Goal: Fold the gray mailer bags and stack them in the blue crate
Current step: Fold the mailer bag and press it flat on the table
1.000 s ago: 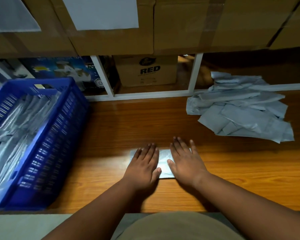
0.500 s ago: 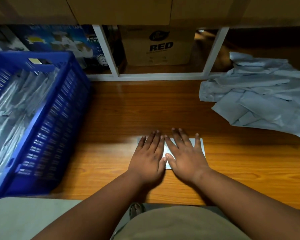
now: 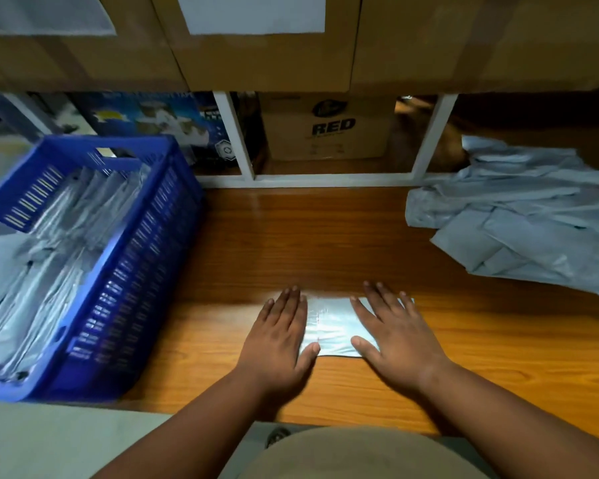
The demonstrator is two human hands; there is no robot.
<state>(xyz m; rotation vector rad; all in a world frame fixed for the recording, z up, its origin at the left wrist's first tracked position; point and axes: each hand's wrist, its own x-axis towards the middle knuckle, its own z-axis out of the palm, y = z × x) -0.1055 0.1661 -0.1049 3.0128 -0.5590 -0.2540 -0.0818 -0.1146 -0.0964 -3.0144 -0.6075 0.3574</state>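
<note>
Folded gray mailer bag [image 3: 331, 326] flat on the wooden table [image 3: 325, 236], close to the near edge, pinned at both ends. Left hand [image 3: 277, 340] pressed palm-down on its left end, fingers straight and close together, thumb lying along the bag's lower edge. Right hand [image 3: 393, 335] flat on the right end, fingers straight and slightly spread, thumb angled in toward the middle. Only a bright strip of bag showing between the two hands, well lit. Off to the left, blue crate [image 3: 125, 271] sitting on the table's left end, already packed with folded gray bags [image 3: 49, 257] standing in rows. Open wood between crate and hands. Far right, loose pile of unfolded mailer bags [image 3: 519, 219], crumpled and overlapping, running out of view at the edge. Behind the table, white shelf frame [image 3: 242, 150] with a brown carton marked RED [image 3: 329, 129] in the middle bay and a blue printed box [image 3: 153, 115] behind the crate. Above, large cardboard boxes [image 3: 267, 46] with white labels.
</note>
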